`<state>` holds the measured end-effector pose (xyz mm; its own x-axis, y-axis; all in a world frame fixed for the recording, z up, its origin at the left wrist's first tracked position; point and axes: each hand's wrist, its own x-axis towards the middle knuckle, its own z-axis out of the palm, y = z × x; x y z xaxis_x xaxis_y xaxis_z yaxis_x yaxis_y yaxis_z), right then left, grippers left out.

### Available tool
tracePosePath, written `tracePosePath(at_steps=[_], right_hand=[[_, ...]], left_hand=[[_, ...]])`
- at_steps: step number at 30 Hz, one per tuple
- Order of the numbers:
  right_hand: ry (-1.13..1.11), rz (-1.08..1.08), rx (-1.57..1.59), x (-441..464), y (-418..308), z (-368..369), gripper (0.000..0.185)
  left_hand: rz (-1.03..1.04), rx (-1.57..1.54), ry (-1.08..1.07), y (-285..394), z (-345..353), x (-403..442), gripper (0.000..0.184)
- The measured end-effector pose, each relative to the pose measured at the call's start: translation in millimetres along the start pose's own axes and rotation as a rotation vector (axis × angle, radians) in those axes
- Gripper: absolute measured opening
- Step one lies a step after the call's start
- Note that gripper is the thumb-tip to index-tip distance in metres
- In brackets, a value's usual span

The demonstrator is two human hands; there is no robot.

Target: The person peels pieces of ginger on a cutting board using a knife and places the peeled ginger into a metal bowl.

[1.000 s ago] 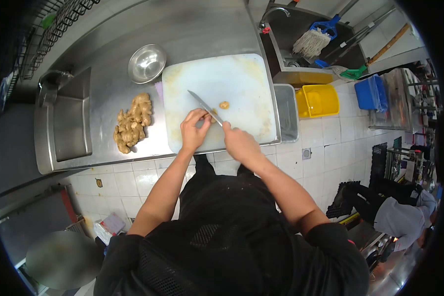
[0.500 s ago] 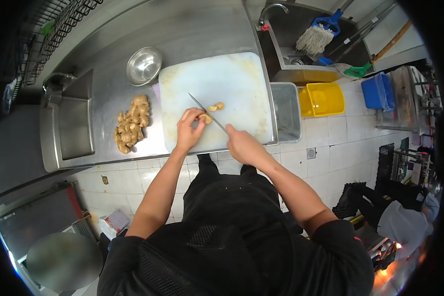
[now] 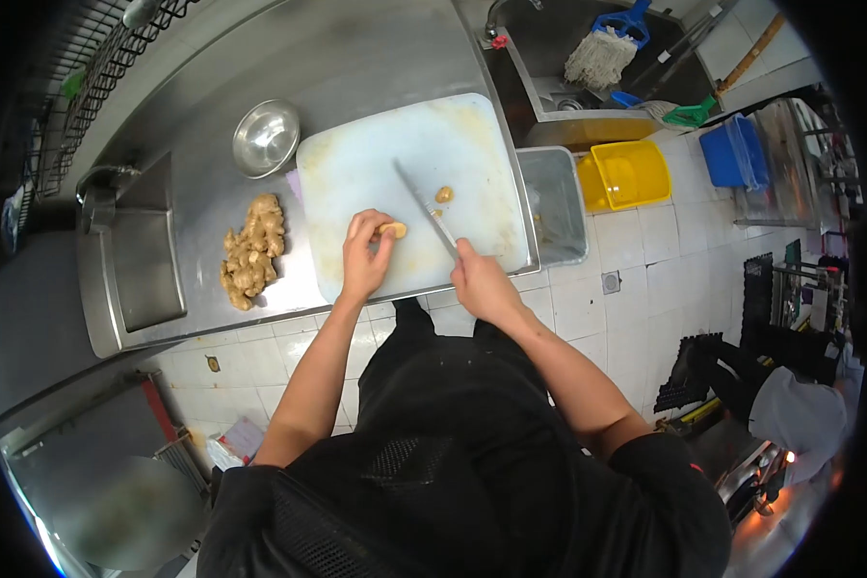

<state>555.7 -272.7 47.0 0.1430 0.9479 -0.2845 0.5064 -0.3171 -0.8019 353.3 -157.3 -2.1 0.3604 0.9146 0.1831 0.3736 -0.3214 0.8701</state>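
Head cam: your left hand [image 3: 363, 258] pinches the ginger piece [image 3: 396, 230], right hand [image 3: 488, 287] grips the knife [image 3: 422, 203]; piece is probably light, firm, kinda slick, so hold its edges.

The right hand [image 3: 485, 286] hides most of the handle of the knife [image 3: 415, 192] over the white board [image 3: 356, 164]. Fingers of the left hand [image 3: 363, 262] hide one end of the ginger piece [image 3: 398, 230] above the board. A purple thing [image 3: 294, 184] at the board's left side is partly covered. Up and right of the board, the top edge cuts off a tap [image 3: 491, 19]. Far down and left of the board, a round patch [image 3: 130, 515] is all blurry.
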Motion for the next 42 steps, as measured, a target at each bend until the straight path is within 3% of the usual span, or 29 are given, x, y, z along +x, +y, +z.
tracePosePath(at_steps=[2, 6, 15, 18, 31, 37, 39, 42], right_hand=[[-0.183, -0.044, -0.177, -7.2, -12.6, -0.5, 0.026], [-0.283, 0.028, -0.305, -24.1, -41.2, -18.7, 0.026], [-0.279, -0.014, -0.246, 13.2, -16.5, -8.3, 0.023], [-0.248, -0.082, -0.021, 26.8, -7.3, -4.1, 0.021], [-0.344, -0.02, -0.265, -12.6, -37.5, -16.9, 0.026], [-0.142, -0.237, -0.029, 41.9, -3.9, 21.3, 0.02], [-0.401, 0.165, 0.275, 38.0, -21.6, -10.1, 0.019], [-0.318, 0.192, 0.406, 22.2, 5.8, -17.1, 0.018]], left_hand=[[0.004, 0.061, -0.037, -0.5, -1.2, 3.3, 0.013], [-0.007, 0.008, -0.061, -3.2, -4.8, 6.8, 0.012], [0.029, -0.046, -0.097, -7.4, -7.8, 6.9, 0.011], [-0.014, -0.024, -0.143, -1.9, -12.6, 5.2, 0.014], [0.041, 0.113, -0.109, -6.4, -16.1, -11.7, 0.017], [0.126, 0.153, -0.088, -8.4, -17.5, -13.0, 0.018], [0.17, 0.166, -0.032, -5.8, -15.3, -16.1, 0.017], [0.057, 0.105, 0.111, -4.9, -8.2, -12.4, 0.013]])
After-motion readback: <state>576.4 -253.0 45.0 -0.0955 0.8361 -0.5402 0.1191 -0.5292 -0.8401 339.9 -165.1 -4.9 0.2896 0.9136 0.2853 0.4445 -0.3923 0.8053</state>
